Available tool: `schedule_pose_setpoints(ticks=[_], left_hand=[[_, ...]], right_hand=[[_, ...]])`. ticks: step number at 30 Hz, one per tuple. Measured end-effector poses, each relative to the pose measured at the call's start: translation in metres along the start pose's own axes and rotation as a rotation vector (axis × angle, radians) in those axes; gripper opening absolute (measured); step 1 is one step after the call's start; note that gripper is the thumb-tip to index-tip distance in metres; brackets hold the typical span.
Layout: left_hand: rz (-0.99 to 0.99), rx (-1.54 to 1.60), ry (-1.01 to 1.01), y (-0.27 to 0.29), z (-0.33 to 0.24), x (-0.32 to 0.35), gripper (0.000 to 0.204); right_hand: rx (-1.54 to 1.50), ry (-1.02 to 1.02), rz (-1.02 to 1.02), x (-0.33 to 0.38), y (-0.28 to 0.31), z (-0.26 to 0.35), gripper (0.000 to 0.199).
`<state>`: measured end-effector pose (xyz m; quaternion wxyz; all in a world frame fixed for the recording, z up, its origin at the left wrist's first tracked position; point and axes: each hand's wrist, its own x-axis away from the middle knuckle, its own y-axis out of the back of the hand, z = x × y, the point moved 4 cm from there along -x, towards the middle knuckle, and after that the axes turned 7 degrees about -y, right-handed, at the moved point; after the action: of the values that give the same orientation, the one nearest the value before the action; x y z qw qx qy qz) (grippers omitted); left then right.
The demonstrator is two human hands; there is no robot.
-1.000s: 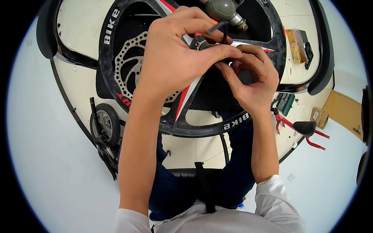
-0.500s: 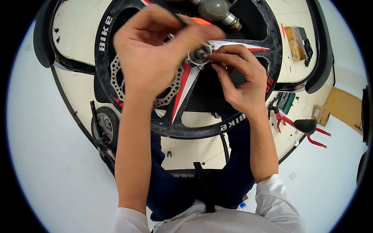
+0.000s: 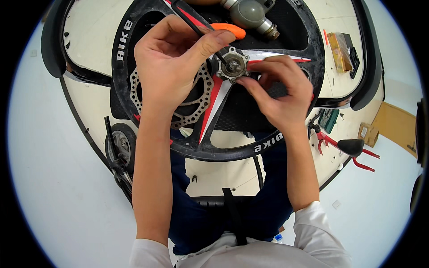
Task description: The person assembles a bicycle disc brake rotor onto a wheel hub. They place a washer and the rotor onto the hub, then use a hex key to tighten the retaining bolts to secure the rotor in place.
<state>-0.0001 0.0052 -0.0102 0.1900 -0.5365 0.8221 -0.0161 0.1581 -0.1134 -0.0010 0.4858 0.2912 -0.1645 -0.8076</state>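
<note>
A black wheel (image 3: 226,153) with red and white spokes lies flat before me, its metal hub (image 3: 234,65) facing up. My left hand (image 3: 172,67) is closed on a black hex key (image 3: 189,21); one end points up and left, the other reaches the hub's left edge. On the hub's right side, my right hand (image 3: 286,89) has its thumb and curled fingers against the flange; whether a small part is between them is hidden. A perforated brake disc (image 3: 206,96) lies loose on the wheel, partly behind my left hand.
An orange-handled tool (image 3: 232,30) and a grey-green tool with metal ends (image 3: 250,14) lie on the wheel's far side. A small wheel (image 3: 123,143) stands at left. To the right are a yellow package (image 3: 339,51), a red frame part (image 3: 328,137) and a cardboard box (image 3: 368,133).
My left hand, blurred before, is now steady, with the hex key's end at the hub's left edge. My right fingers have shifted from the hub's axle to its right rim.
</note>
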Motion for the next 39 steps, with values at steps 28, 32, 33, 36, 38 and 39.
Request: schedule_pose_setpoints(ticks=[28,32,33,36,38,39], left_hand=[[0.235,-0.362,-0.287,-0.034,-0.01,0.013,0.017],[0.268,-0.377,-0.393,-0.037,-0.019,0.011,0.016],[0.274,-0.391,-0.389,-0.036,-0.018,0.011,0.017],[0.276,-0.38,-0.362,-0.034,-0.015,0.013,0.018],[0.274,-0.373,-0.375,-0.033,-0.016,0.012,0.018],[0.277,-0.371,-0.391,-0.034,-0.016,0.012,0.018]], right_hand=[[-0.248,-0.083,0.037,0.002,0.001,-0.006,0.013],[-0.208,-0.042,0.026,0.001,0.003,-0.003,0.013],[-0.205,-0.038,0.022,0.0,0.003,-0.001,0.014],[-0.229,-0.097,0.028,0.002,0.0,-0.005,0.015],[-0.209,-0.073,0.025,0.001,0.001,-0.002,0.016],[-0.196,-0.066,0.024,0.002,0.002,-0.002,0.016]])
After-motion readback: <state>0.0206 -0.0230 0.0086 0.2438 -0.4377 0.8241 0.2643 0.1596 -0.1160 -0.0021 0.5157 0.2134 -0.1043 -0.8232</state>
